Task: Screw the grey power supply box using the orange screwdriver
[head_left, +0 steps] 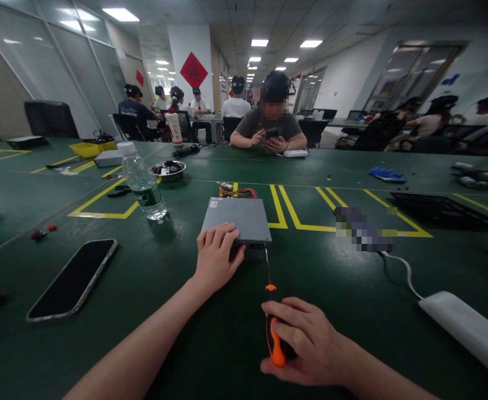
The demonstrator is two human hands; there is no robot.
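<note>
Closest to the camera, the right hand [306, 341] is well closed, near side of the grey metal box [239, 216] and slightly right. Under the box spreads a green table [210, 355]. The box lies flat just beneath the fingers of the left hand [215, 256], which holds its near edge part-open, thumb at the near face. An orange-and-black screwdriver [274, 333], in the right hand's grip, points at the box's near-right corner; contact is unclear. Coloured wires [244, 193] bunch at the box's far side.

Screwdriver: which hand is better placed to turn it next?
Probably the right: the right hand already grips the screwdriver, tip by the box's near edge, while the left hand rests on the box.
</note>
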